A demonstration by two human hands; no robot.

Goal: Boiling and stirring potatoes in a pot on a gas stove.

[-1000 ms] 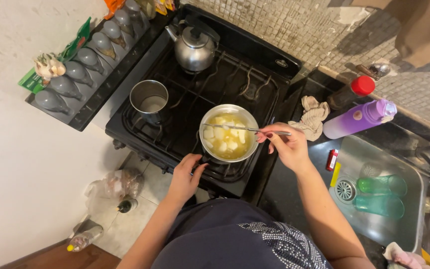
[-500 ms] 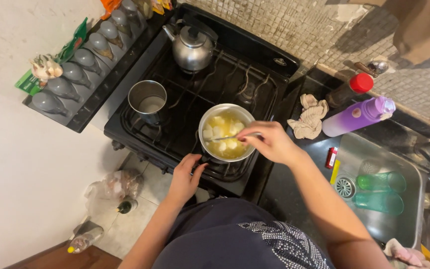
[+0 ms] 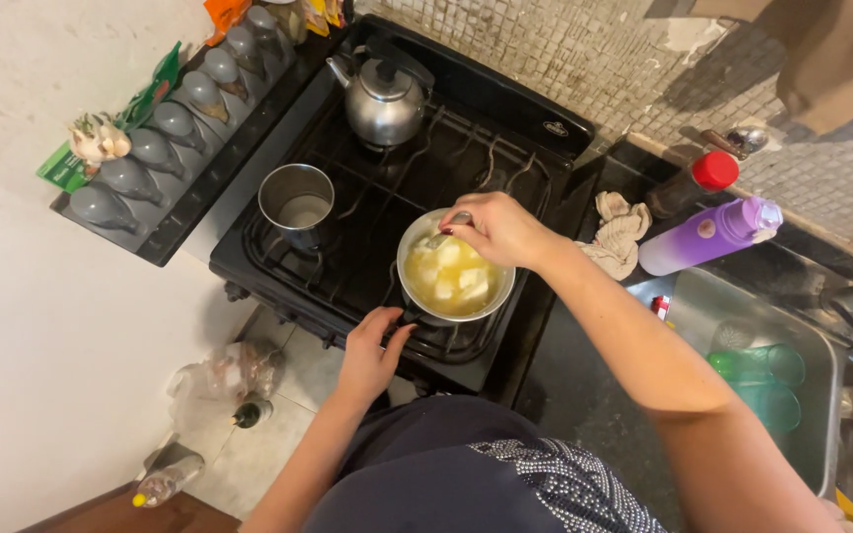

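A steel pot (image 3: pixel 455 279) with pale chunks in yellow liquid sits on the black gas stove (image 3: pixel 377 207). My right hand (image 3: pixel 499 228) hovers over the pot's far rim, closed on a metal spoon (image 3: pixel 438 238) that dips into the food. My left hand (image 3: pixel 371 352) rests at the stove's front edge, fingers touching the pot's short handle at its near side.
A steel kettle (image 3: pixel 383 99) stands on the back burner and a smaller steel pot (image 3: pixel 296 203) on the left one. Right of the stove lie a crumpled cloth (image 3: pixel 616 231), a purple bottle (image 3: pixel 711 235), a red-capped bottle (image 3: pixel 695 182) and a sink (image 3: pixel 772 367). Bottles stand on the floor at left.
My right hand moved left across the pot, from its right side to above its far rim, carrying the spoon. The left hand stayed at the pot's handle.
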